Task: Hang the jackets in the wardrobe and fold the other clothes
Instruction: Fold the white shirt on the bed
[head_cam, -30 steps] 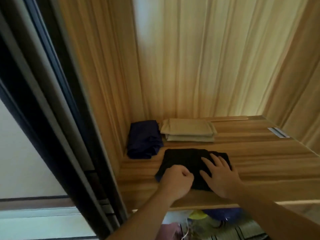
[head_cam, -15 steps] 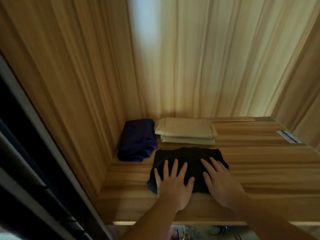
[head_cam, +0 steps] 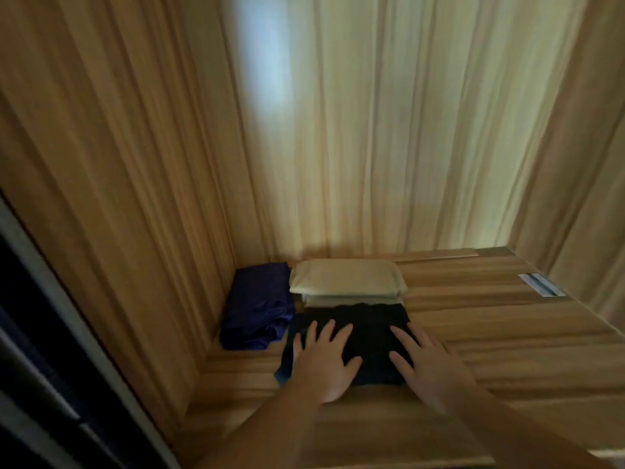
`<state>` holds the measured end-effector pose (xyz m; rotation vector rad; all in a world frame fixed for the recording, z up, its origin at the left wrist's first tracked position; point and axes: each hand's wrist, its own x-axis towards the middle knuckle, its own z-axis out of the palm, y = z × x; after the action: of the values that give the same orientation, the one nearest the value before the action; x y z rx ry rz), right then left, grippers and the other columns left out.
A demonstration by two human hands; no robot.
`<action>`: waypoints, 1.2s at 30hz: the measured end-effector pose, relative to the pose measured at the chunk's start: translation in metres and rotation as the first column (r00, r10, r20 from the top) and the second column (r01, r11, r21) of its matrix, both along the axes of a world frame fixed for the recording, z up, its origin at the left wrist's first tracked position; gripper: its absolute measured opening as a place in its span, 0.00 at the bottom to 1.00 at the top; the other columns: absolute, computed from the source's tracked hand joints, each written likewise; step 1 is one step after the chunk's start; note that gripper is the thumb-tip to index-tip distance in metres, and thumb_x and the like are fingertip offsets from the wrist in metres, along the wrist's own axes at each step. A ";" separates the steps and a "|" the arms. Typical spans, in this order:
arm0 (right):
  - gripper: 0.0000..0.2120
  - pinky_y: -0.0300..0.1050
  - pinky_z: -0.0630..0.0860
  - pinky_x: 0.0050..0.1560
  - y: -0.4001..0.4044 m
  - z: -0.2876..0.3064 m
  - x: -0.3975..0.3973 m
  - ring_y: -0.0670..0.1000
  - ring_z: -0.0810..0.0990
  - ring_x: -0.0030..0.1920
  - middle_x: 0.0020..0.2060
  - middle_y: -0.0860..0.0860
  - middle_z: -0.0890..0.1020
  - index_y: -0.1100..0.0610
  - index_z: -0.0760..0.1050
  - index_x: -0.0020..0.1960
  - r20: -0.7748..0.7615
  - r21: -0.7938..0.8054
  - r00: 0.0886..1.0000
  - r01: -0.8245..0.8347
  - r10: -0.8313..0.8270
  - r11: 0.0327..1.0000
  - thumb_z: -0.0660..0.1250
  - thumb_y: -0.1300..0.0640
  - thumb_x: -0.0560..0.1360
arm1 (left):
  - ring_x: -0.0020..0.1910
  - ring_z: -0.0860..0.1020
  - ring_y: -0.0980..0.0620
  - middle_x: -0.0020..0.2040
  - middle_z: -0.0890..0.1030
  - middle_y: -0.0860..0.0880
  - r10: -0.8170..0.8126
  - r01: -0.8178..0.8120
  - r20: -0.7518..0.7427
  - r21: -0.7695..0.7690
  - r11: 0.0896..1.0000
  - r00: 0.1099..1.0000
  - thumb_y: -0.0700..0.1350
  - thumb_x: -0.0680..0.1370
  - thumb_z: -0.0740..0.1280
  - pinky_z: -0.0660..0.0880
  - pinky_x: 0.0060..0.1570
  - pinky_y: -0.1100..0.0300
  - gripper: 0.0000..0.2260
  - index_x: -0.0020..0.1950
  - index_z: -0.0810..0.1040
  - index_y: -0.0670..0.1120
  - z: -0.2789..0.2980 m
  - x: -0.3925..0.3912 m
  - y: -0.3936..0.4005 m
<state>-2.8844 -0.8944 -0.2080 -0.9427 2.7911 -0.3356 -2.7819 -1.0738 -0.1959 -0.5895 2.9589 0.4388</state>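
We press both palms flat, fingers spread, on the folded black garment (head_cam: 368, 333) on the wardrobe shelf (head_cam: 507, 350): left hand (head_cam: 324, 363) beside right hand (head_cam: 429, 370). Just beyond our fingertips sits a folded beige stack (head_cam: 348, 282); left of them, a folded blue garment (head_cam: 257, 309).

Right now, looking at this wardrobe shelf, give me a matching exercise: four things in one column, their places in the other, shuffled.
Things:
1 blue garment
2 beige stack
3 black garment
4 white label

Places:
A under both hands
B back left corner
C far right of the shelf
D against the back wall, right of the blue one

Pairs: 1-B, 2-D, 3-A, 4-C
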 end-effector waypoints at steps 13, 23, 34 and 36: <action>0.29 0.50 0.69 0.66 0.238 0.085 0.119 0.53 0.68 0.70 0.73 0.47 0.65 0.46 0.58 0.76 -0.161 -0.075 0.769 0.615 -0.618 0.785 0.59 0.42 0.77 | 0.63 0.74 0.49 0.66 0.75 0.52 -0.623 0.642 -0.194 0.046 0.765 0.757 0.59 0.75 0.64 0.72 0.61 0.51 0.27 0.73 0.66 0.56 0.090 -0.029 0.183; 0.29 0.49 0.71 0.64 0.375 0.052 0.467 0.52 0.70 0.68 0.71 0.48 0.66 0.47 0.56 0.76 -0.067 -0.110 0.082 0.990 -0.994 0.089 0.61 0.46 0.77 | 0.58 0.76 0.49 0.60 0.77 0.53 -0.991 0.997 -0.129 -0.069 0.028 0.019 0.57 0.76 0.63 0.73 0.55 0.55 0.16 0.62 0.73 0.55 0.072 0.165 0.440; 0.30 0.50 0.72 0.61 0.276 0.025 0.920 0.53 0.73 0.65 0.66 0.49 0.70 0.47 0.60 0.74 -0.001 -0.134 -0.673 0.733 -0.739 -0.667 0.62 0.45 0.74 | 0.60 0.75 0.50 0.62 0.76 0.54 -0.789 0.791 -0.057 -0.063 -0.609 -0.612 0.59 0.75 0.63 0.73 0.58 0.55 0.19 0.64 0.73 0.56 0.053 0.554 0.504; 0.30 0.49 0.72 0.61 0.226 0.023 0.994 0.54 0.73 0.65 0.66 0.49 0.70 0.48 0.60 0.74 0.008 -0.136 -0.751 0.653 -0.660 -0.745 0.63 0.45 0.74 | 0.60 0.75 0.51 0.61 0.76 0.54 -0.725 0.725 -0.025 -0.054 -0.686 -0.688 0.60 0.74 0.63 0.74 0.58 0.53 0.20 0.64 0.73 0.57 0.048 0.635 0.488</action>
<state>-1.8909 -0.6680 -0.1854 2.6117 2.1726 -0.4439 -2.1467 -0.5859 -0.1481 2.3891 1.6392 0.0605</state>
